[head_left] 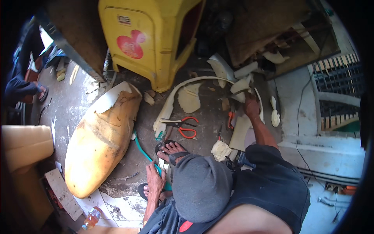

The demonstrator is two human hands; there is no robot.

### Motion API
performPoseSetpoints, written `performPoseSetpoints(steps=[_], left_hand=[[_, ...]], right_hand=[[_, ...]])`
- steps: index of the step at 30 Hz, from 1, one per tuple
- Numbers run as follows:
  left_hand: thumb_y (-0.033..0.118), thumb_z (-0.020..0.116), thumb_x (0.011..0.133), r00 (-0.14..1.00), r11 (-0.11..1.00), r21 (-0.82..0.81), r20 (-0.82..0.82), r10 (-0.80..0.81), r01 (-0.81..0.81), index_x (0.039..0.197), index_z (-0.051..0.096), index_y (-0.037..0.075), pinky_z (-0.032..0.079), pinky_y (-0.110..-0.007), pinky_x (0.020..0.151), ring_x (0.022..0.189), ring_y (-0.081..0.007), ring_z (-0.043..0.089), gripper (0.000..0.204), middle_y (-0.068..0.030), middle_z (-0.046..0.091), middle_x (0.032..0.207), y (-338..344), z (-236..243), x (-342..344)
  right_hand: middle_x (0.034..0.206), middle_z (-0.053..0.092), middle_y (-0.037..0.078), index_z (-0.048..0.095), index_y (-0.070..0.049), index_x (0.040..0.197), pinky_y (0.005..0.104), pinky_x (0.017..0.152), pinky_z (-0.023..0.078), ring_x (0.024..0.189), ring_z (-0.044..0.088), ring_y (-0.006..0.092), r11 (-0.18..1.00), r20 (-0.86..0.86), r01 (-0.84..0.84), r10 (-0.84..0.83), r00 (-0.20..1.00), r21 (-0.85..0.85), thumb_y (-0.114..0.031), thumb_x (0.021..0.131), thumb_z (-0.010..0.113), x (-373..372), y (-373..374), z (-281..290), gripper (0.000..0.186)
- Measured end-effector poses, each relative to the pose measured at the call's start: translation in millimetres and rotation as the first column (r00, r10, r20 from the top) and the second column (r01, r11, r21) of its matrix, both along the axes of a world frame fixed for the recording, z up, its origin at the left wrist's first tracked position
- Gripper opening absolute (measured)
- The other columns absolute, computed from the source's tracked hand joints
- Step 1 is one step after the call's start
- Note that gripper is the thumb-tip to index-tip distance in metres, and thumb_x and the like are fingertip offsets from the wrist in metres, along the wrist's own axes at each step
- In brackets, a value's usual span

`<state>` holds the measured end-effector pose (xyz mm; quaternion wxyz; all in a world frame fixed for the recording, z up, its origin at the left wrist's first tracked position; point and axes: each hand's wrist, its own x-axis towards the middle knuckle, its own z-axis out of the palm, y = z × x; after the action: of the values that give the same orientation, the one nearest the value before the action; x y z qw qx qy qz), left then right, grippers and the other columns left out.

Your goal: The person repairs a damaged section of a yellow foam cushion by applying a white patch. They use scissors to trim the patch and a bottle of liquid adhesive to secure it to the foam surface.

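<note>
A long yellowed foam board (99,138) lies on the floor (202,117), left of orange-handled scissors (183,126). The right hand (251,104) grips a pale foam scrap (241,86) farther out. The left hand (155,181), fingers spread, rests beside a teal hose (143,151).
</note>
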<state>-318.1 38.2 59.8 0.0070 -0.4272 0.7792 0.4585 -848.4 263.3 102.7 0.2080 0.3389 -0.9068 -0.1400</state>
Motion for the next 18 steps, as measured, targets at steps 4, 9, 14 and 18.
performPoseSetpoints(steps=[4, 9, 14, 18], left_hand=[[0.012, 0.068, 0.092, 0.991, 0.987, -0.121, -0.089, 0.1, -0.11, 0.13, 0.054, -0.002, 0.052, -0.044, 0.093, 0.109, -0.0365, 0.062, 0.044, -0.0227, 0.059, 0.118, -27.8, 17.8, 4.0], [0.025, 0.071, 0.096, 0.904, 0.862, 0.47, -0.26, 0.338, -0.187, 0.144, 0.049, 0.004, 0.053, -0.037, 0.095, 0.109, -0.0207, 0.063, 0.056, -0.016, 0.064, 0.127, -55.9, 35.2, 1.7], [0.027, 0.069, 0.097, 0.951, 0.864, 0.5, -0.237, 0.2, -0.057, 0.14, 0.054, 0.003, 0.054, -0.04, 0.094, 0.108, -0.0275, 0.067, 0.052, -0.0178, 0.068, 0.124, -43.9, 47.0, -2.8], [0.028, 0.066, 0.097, 0.981, 0.946, 0.264, 0.008, 0.196, -0.191, 0.135, 0.059, 0.002, 0.054, -0.043, 0.093, 0.106, -0.0335, 0.07, 0.046, -0.0209, 0.07, 0.12, -18.3, 13.3, 36.1]], right_hand=[[0.086, 0.072, 0.025, 0.072, -0.005, 0.11, 0.0505, 0.08, 0.057, 0.089, 0.073, 0.0411, 1.0, 0.531, 0.027, -0.015, 0.848, -0.016, -0.025, 0.088, 0.065, 24.8, -87.8, 58.9, 0.03], [0.098, 0.075, 0.018, 0.072, 0.0, 0.115, 0.0414, 0.084, 0.054, 0.091, 0.072, 0.0277, 0.98, 0.998, -0.191, 0.06, -0.002, -0.059, -0.038, 0.088, 0.07, 146.6, -197.4, 98.2, 0.047], [0.102, 0.074, 0.016, 0.072, 0.0, 0.116, 0.0383, 0.084, 0.053, 0.095, 0.07, 0.0259, 0.98, 0.989, -0.155, 0.106, -0.104, -0.121, -0.038, 0.094, 0.067, 184.0, -213.6, 74.4, 0.044], [0.101, 0.075, 0.009, 0.072, 0.0, 0.113, 0.0337, 0.078, 0.054, 0.09, 0.072, 0.0222, 0.165, 0.691, 0.953, 0.72, 0.06, -0.254, -0.034, 0.098, 0.065, 128.5, -184.8, 44.8, 0.037]])
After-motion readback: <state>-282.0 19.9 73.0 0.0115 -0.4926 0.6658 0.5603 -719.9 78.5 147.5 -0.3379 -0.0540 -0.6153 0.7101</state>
